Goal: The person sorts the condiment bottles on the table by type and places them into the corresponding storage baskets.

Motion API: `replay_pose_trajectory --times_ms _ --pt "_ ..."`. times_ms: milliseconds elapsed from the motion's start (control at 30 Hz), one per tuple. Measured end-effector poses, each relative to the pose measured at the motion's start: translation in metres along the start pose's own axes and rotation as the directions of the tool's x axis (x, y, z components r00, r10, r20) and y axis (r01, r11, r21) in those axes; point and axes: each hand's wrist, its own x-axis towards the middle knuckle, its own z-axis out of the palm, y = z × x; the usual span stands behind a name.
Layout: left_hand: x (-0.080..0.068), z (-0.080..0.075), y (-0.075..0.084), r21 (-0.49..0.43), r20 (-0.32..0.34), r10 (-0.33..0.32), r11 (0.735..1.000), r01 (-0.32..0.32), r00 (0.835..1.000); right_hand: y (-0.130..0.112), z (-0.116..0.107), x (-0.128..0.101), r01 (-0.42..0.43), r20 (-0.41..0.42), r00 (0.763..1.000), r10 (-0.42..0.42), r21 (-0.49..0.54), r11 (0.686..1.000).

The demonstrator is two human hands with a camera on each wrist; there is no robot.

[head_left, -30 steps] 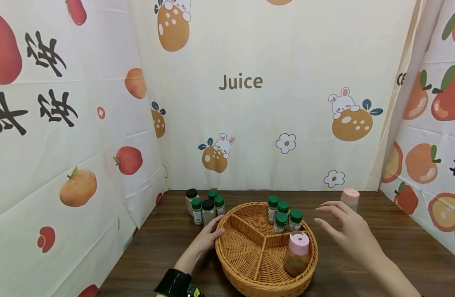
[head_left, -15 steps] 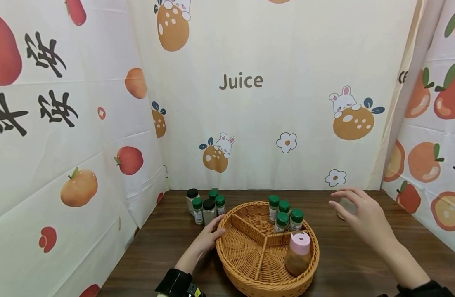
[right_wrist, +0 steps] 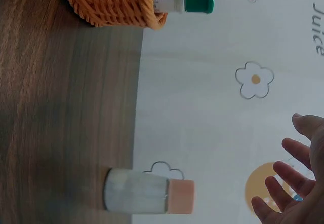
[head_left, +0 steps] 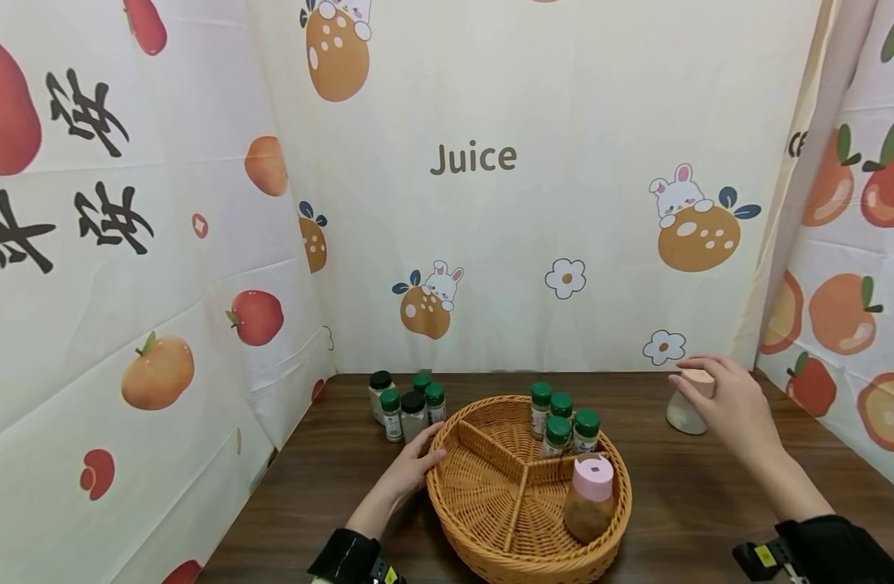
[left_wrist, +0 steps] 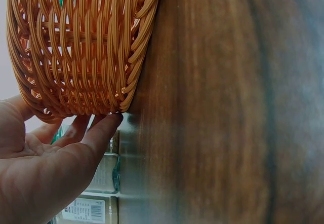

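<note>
"What lies near?"

"The left hand, touching the left side of the wicker basket (whether it grips, one cannot tell)."

"And the right hand?"

"Right of the basket, thumb and fingers apart, holding nothing."

"Where is the peach-lidded jar?"

"On the table's far right, upright, long axis vertical; it lies just beyond and below the right hand, the nearer one."
</note>
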Motion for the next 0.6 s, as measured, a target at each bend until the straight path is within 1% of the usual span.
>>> replay_pose_trajectory --times_ms 167,400,600 --pt "-0.001 0.001 0.002 0.003 -0.003 -0.007 1.000 0.007 1.000 0.012 0.007 0.002 -0.076 0.013 0.997 0.076 0.037 0.996" --pt "-0.003 0.003 0.007 0.002 -0.010 -0.022 1.000 0.022 1.000 0.027 0.018 0.001 -0.126 0.027 0.992 0.125 0.049 0.991" --pt "-0.002 0.003 0.006 0.002 -0.009 -0.014 1.000 0.014 1.000 0.044 0.032 -0.003 -0.193 0.030 0.981 0.192 0.049 0.980"
